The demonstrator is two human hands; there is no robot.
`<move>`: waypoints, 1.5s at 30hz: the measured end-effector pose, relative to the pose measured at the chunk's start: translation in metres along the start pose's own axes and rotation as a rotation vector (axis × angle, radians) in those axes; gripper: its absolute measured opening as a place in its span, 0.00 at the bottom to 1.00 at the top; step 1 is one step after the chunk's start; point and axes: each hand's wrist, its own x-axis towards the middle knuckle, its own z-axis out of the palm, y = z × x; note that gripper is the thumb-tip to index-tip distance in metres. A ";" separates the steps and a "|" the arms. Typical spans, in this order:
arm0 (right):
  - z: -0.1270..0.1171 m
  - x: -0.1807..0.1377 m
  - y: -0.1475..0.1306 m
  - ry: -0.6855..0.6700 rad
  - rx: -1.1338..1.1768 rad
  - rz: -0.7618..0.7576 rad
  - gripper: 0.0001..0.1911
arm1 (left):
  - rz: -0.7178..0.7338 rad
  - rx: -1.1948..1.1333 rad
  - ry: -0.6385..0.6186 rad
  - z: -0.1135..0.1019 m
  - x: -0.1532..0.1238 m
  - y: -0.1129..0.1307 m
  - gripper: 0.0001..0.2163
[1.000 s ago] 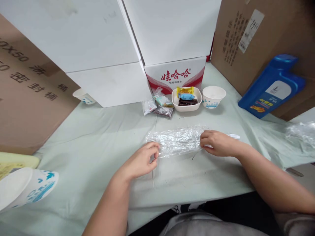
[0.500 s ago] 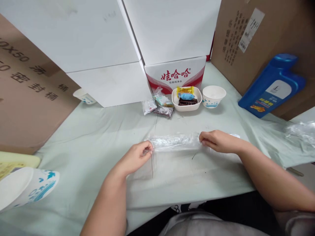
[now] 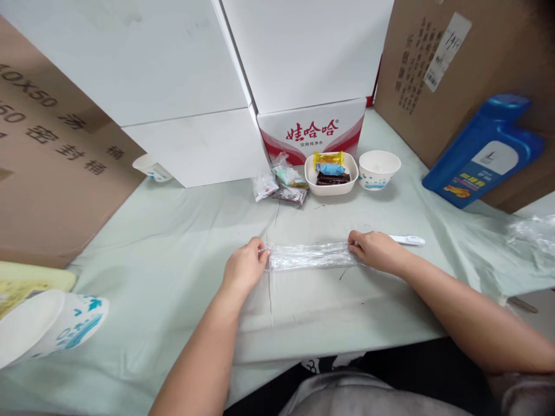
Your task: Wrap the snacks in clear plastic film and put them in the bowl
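Observation:
A strip of clear, crinkled plastic film stretches level between my two hands, just over the cloth. My left hand pinches its left end, fingers closed. At the other end, my right hand grips the film between thumb and fingers. Beyond the right knuckles a white plastic handle-like piece lies on the cloth; its other end is hidden by that hand. Further back sit a white tray of wrapped snacks, a paper bowl and several small packets.
White cartons stand at the back. A blue bottle leans by a brown cardboard box on the right. At left are a large paper cup, another cardboard box and a smaller cup. Crumpled plastic lies far right.
The film has been gathered into a narrower, tighter strip. My left hand has turned slightly, its fingers now over the film's end. More of the white piece shows beside my right hand.

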 end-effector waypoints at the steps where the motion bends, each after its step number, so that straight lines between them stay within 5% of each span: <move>1: 0.001 0.001 -0.001 0.008 -0.008 0.014 0.10 | -0.019 0.013 0.014 0.000 0.000 0.001 0.05; 8: 0.004 -0.001 -0.004 0.060 -0.046 0.099 0.12 | -0.135 0.076 0.209 -0.001 0.001 -0.003 0.07; 12: 0.003 -0.001 -0.002 0.169 -0.081 0.062 0.16 | 0.153 0.043 0.390 0.005 -0.011 0.009 0.08; 16: 0.000 0.001 0.000 0.176 -0.069 -0.007 0.12 | 0.395 0.034 0.244 0.016 -0.024 0.026 0.10; 23: -0.010 -0.006 0.006 0.102 0.326 -0.108 0.04 | 0.355 0.165 0.153 0.023 -0.025 0.029 0.17; 26: -0.019 -0.016 0.008 -0.022 0.642 -0.159 0.10 | 0.347 0.171 0.160 0.026 -0.026 0.028 0.18; 29: -0.030 -0.028 0.004 -0.191 0.825 -0.388 0.18 | 0.404 0.133 0.186 0.033 -0.025 0.028 0.19; 33: -0.034 -0.038 -0.006 -0.666 1.018 -0.685 0.15 | 0.723 0.018 0.137 0.041 -0.028 0.035 0.22; 37: -0.025 -0.035 -0.007 -1.066 1.354 -0.868 0.32 | 0.986 -0.068 0.057 0.041 -0.042 0.049 0.23; 39: -0.021 -0.032 -0.005 -1.037 1.515 -0.854 0.36 | 1.003 -0.106 0.051 0.040 -0.050 0.054 0.22; 45: -0.016 -0.024 -0.007 -0.656 1.764 -0.664 0.36 | 1.025 -0.162 -0.034 0.048 -0.054 0.056 0.20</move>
